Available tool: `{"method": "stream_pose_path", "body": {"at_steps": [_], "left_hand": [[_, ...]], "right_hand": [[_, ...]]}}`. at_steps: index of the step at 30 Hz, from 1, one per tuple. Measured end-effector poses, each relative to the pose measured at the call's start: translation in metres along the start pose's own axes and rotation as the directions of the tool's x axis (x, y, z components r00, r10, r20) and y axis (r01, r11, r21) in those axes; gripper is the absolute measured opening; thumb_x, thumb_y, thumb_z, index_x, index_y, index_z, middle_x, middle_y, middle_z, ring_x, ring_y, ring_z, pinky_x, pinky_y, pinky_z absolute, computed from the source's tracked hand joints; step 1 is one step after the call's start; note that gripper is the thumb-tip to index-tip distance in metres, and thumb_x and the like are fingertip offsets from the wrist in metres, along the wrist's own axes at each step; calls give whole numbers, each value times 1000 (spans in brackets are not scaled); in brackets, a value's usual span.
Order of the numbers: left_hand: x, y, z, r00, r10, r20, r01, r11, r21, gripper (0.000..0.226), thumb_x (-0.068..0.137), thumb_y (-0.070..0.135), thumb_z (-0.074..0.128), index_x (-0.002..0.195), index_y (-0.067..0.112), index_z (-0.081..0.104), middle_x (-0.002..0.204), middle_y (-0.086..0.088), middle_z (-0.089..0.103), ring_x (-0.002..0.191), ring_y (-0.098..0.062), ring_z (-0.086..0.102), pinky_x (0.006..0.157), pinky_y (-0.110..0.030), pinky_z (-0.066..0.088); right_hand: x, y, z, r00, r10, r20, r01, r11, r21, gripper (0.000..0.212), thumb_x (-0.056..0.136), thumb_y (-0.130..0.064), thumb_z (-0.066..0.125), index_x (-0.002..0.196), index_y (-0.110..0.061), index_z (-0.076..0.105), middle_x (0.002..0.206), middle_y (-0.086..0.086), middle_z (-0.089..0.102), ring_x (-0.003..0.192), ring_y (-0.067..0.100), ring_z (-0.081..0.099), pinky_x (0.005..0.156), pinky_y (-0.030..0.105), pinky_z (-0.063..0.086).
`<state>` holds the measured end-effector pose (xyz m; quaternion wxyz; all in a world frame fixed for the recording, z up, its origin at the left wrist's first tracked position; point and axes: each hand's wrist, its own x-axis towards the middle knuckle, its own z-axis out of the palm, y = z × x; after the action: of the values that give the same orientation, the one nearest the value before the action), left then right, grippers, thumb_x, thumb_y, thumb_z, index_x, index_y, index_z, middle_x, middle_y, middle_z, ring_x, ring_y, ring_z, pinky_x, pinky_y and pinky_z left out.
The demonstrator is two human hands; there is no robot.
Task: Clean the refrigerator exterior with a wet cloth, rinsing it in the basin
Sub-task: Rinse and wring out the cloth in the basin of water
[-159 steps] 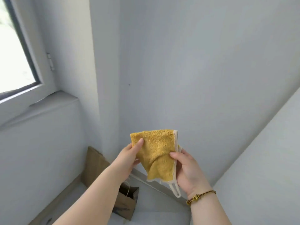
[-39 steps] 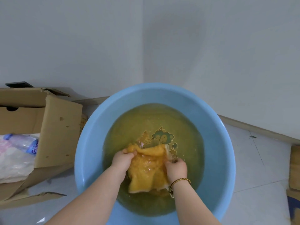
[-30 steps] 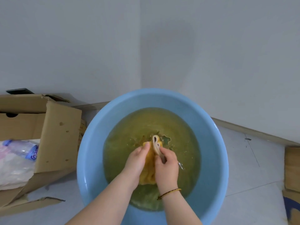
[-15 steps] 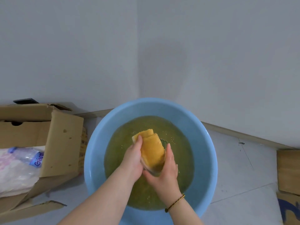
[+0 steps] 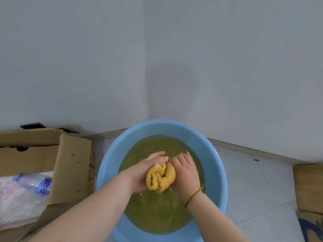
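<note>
A round blue basin (image 5: 215, 165) stands on the floor in the corner, filled with murky yellow-green water (image 5: 157, 210). Above the water I hold a wet yellow cloth (image 5: 161, 178) bunched and twisted into a wad. My left hand (image 5: 142, 172) grips its left side with the fingers curled over the top. My right hand (image 5: 185, 172), with a thin bracelet at the wrist, grips its right side. No refrigerator is in view.
An open cardboard box (image 5: 70, 165) sits left of the basin, holding a plastic bag and a water bottle (image 5: 37, 185). More cardboard (image 5: 308, 187) lies at the right edge. Grey walls meet in a corner behind the basin; pale floor tiles (image 5: 258, 194) lie to the right.
The cloth, earlier carried dry and then dipped and folded in the water, is now twisted into a tight wad between both hands just above the water.
</note>
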<state>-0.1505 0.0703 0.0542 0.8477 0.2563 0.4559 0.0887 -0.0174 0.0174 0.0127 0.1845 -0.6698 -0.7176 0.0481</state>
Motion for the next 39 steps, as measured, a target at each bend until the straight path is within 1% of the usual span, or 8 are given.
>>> {"method": "stream_pose_path", "body": {"at_steps": [4,10,16,21,26,29,32,39], "left_hand": [[-11,-8,0,915,-246,318,233,969,80,76,49,28,87,115,20,49,104,-12,59,86,-26,66,61,-40,57],[7,-1,11,989,-128,-81,138,547,825,45,71,18,73,111,11,52,97,-11,64,85,-21,64,79,-37,56],[14,-1,26,936,324,-138,215,-216,952,57,84,22,58,134,16,31,106,-3,62,89,-22,62,65,-28,44],[13,-5,25,917,374,139,49,-451,891,26,90,15,43,116,12,42,109,-7,62,93,-27,61,65,-30,39],[8,-9,22,907,421,1,140,-304,942,40,82,34,58,118,20,47,124,-2,53,115,-22,48,97,-33,32],[-3,-7,25,838,397,-375,239,350,906,72,76,38,67,137,27,30,149,-3,18,136,-27,22,112,-42,17],[-12,-3,38,850,68,-523,-33,997,76,81,77,41,67,142,18,25,144,-12,31,127,-33,38,106,-48,32],[-14,7,32,943,-186,-275,-75,688,-722,41,84,32,61,110,2,50,87,-17,61,78,-32,62,62,-43,51]], "right_hand": [[7,5,-15,974,-223,31,226,962,-156,67,30,-26,86,80,-19,42,75,-2,66,64,16,65,65,31,56],[22,4,-29,899,-282,337,380,883,-274,40,32,-36,86,65,-27,67,56,-12,60,39,10,51,39,12,27],[39,-14,-34,665,151,731,-28,984,-177,21,88,-10,46,109,-9,52,106,8,63,96,27,61,69,31,43],[40,-4,-44,402,226,887,-394,917,-55,13,81,-22,59,88,-13,53,81,2,53,79,20,51,66,26,41],[29,-9,-34,447,335,829,-477,874,-95,12,80,-24,59,85,-16,52,78,0,56,77,18,53,67,26,44],[23,-14,-35,614,483,624,-455,863,-221,14,83,-18,52,97,-17,49,95,2,63,82,21,55,73,28,40],[11,-14,-29,949,285,137,-220,906,-361,24,53,-11,73,73,-14,58,67,3,63,74,26,61,79,33,33],[3,-23,-19,897,-178,-405,116,978,-174,18,78,2,36,82,-14,45,73,1,61,94,22,49,90,52,46]]}}
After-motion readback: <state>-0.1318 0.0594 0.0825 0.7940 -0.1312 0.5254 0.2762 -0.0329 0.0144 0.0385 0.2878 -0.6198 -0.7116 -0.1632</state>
